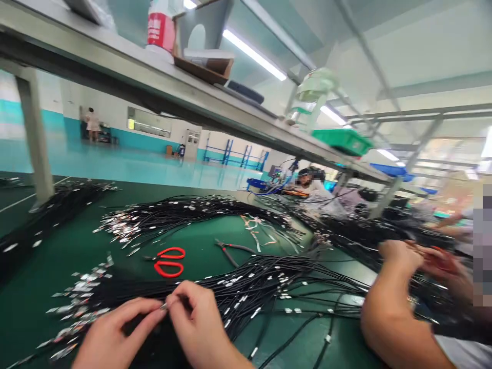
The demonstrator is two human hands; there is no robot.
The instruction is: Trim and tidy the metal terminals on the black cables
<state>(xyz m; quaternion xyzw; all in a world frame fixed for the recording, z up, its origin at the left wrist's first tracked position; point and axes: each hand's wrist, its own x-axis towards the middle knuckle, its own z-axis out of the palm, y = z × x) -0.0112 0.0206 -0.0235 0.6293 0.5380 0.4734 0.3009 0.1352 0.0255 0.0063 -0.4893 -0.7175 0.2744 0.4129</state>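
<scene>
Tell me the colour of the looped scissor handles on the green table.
The looped handles are plain red, best seen in the head view.

- This is a factory workshop.
- Bundled black cables (pixel 261 271), scissors (pixel 169 274) and pliers (pixel 224 249) lie on a long green worktable (pixel 202 241).
- A shelf (pixel 126 57) above carries a green bin (pixel 342 142).
- Strip lights (pixel 253 54) shine overhead.
- A co-worker (pixel 395 302) is alongside.

We are looking from one head-worn camera, facing forward and down over the dark green tabletop (pixel 202 234). We are seeing the bare left hand (pixel 119 330) and bare right hand (pixel 202 323) up close, with the long pale-grey shelf (pixel 115 56) slanting above and the glossy turquoise floor (pixel 115 160) lying far beyond.
</scene>
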